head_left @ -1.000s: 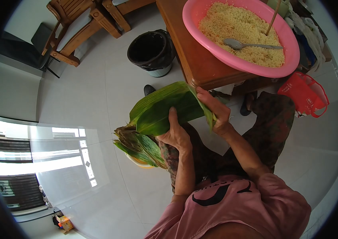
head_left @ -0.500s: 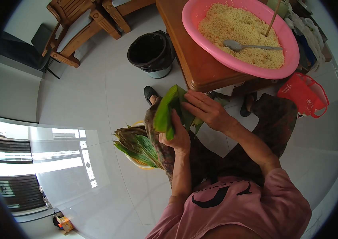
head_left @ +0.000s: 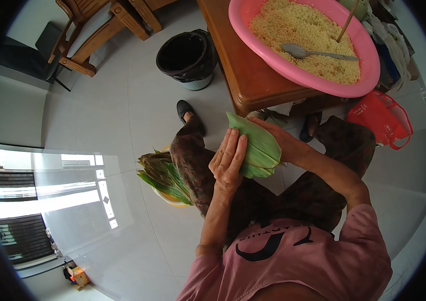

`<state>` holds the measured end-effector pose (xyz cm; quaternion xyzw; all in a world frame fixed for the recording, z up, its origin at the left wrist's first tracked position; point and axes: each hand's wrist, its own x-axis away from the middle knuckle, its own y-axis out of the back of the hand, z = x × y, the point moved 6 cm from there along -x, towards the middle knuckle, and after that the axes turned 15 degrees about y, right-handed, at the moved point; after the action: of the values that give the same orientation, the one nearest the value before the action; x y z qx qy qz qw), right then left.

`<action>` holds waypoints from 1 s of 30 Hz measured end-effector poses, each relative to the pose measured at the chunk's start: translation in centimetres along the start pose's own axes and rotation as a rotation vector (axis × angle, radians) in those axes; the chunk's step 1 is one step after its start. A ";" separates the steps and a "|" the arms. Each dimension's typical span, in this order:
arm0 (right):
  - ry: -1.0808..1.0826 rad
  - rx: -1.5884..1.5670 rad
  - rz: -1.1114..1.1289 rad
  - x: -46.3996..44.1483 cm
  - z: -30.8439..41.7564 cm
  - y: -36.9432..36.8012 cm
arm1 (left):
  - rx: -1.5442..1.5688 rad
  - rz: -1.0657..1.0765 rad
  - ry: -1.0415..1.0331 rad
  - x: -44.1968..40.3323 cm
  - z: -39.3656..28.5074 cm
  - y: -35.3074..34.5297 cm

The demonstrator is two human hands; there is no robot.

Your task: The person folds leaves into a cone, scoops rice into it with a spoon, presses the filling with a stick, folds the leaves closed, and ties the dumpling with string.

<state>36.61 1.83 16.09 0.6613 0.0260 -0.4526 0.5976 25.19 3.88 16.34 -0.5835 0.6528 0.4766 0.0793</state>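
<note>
Broad green bamboo leaves, folded over one another, are held between my two hands above my lap. My left hand lies along their left side with its fingers stretched straight over the surface; its thumb is hidden. Behind the upper right edge, my right hand grips the leaves, most of its fingers out of sight. More long leaves, some green and some brownish, rest in a yellow-rimmed basket on the floor beside my left leg.
A pink basin of pale yellow grains stands on a wooden table. In the grains lie a metal spoon and an upright stick. A black-lined bin, a red bag and a wooden chair stand around.
The leaves have turned so their lighter, flat face is upward. My left hand has moved from gripping below to lying over them; my right hand has slid behind their right edge.
</note>
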 end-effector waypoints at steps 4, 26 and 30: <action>-0.234 -0.369 -0.090 0.6 -0.7 0.3 | 0.023 0.052 -0.024 0.1 -0.6 0.0; -0.275 -0.403 -0.349 1.4 -0.5 1.1 | 0.224 0.060 0.073 -0.7 -1.1 1.2; -0.196 -0.259 -0.262 1.1 -0.7 1.7 | 0.245 0.059 0.086 -0.8 -1.8 1.6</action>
<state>38.61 1.44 16.60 0.5229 0.1117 -0.5815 0.6132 24.93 2.94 18.69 -0.5698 0.7259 0.3699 0.1077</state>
